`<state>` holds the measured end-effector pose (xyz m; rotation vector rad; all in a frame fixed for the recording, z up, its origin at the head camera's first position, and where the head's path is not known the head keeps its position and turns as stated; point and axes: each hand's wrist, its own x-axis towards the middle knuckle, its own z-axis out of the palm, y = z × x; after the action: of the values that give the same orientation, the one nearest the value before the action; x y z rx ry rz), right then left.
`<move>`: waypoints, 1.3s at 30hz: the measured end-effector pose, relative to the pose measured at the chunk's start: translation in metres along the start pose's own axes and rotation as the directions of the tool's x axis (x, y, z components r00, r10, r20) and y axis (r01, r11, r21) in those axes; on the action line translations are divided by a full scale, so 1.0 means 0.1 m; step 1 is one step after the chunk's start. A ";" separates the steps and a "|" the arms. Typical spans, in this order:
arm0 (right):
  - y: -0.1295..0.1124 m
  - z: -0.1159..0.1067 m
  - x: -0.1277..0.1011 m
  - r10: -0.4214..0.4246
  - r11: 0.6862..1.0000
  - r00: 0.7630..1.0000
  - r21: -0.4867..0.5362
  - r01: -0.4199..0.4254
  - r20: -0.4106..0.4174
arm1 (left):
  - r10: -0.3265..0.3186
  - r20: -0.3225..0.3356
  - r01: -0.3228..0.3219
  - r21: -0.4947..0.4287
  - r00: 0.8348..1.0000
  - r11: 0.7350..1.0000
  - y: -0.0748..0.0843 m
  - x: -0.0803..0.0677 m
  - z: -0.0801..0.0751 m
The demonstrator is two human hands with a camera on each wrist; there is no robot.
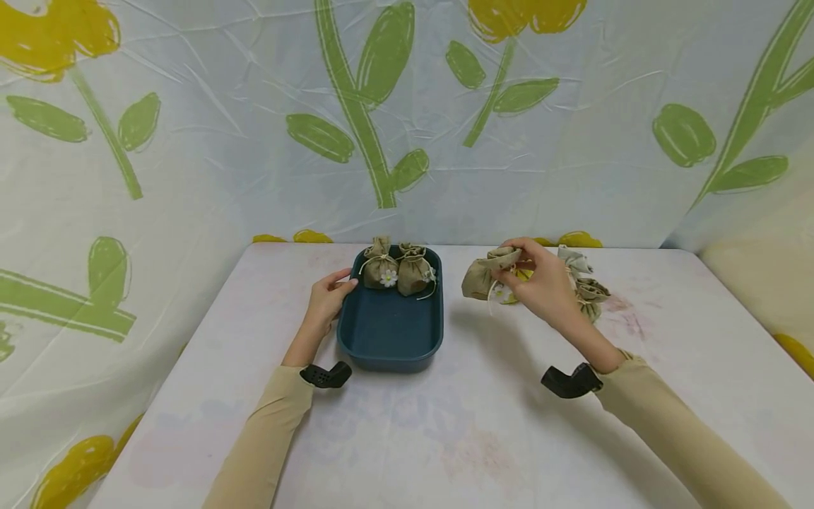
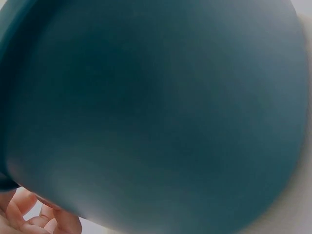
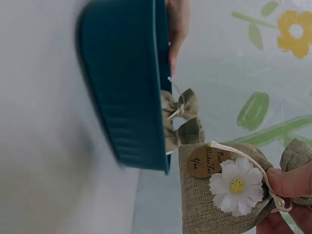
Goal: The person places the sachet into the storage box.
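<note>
My right hand [image 1: 540, 283] pinches a small drawstring sachet bag [image 1: 478, 279] by its gathered neck, held up to the right of a dark blue plastic tub [image 1: 391, 336]. In the right wrist view this sachet bag [image 3: 224, 187] shows a white daisy, a round brown tag and a pale cord. My left hand [image 1: 327, 300] grips the tub's left rim, thumb over the edge. Two similar sachet bags, one on the left [image 1: 380, 268] and one on the right [image 1: 415, 272], stand inside the tub at its far end. The left wrist view is mostly filled by the tub's wall [image 2: 161, 117].
More sachet bags [image 1: 590, 291] lie on the table behind and right of my right hand, partly hidden by it. Something yellow [image 1: 523, 276] shows behind the held bag. A white table [image 1: 407, 438] lies beneath, with a flower-printed cloth [image 1: 254, 155] hanging behind.
</note>
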<state>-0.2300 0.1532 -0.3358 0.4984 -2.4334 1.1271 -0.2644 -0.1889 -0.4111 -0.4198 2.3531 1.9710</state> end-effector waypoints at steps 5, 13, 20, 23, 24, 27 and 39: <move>-0.14 0.07 0.09 -0.041 0.998 0.999 0.047 0.041 -0.002 | -0.009 0.002 0.009 -0.006 1.000 1.000 0.00 0.00 -0.01; -0.29 0.25 0.21 -0.096 0.989 0.995 0.117 0.092 0.034 | -0.003 0.006 0.003 -0.021 1.000 1.000 -0.01 0.01 0.00; -0.42 0.44 0.31 -0.117 0.981 0.989 0.166 0.102 0.086 | -0.002 0.003 0.002 -0.025 1.000 1.000 -0.02 0.02 0.00; -0.45 0.54 0.34 -0.116 0.979 0.987 0.181 0.094 0.111 | -0.007 0.004 0.008 -0.032 1.000 0.999 -0.02 0.03 0.00; -0.46 0.57 0.36 -0.116 0.979 0.986 0.183 0.093 0.119 | -0.007 0.006 0.007 -0.031 1.000 0.999 -0.02 0.03 0.00; -0.48 0.66 0.39 -0.113 0.978 0.982 0.193 0.084 0.149 | -0.007 0.008 0.007 -0.030 1.000 1.000 0.00 0.01 0.00; -0.55 0.99 0.49 -0.102 0.980 0.966 0.189 0.056 0.239 | -0.005 0.008 0.005 -0.027 1.000 1.000 0.01 -0.01 -0.01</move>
<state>-0.2669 0.0357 -0.3346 0.8318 -2.5030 1.3280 -0.2639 -0.1893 -0.4102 -0.4176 2.3206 2.0012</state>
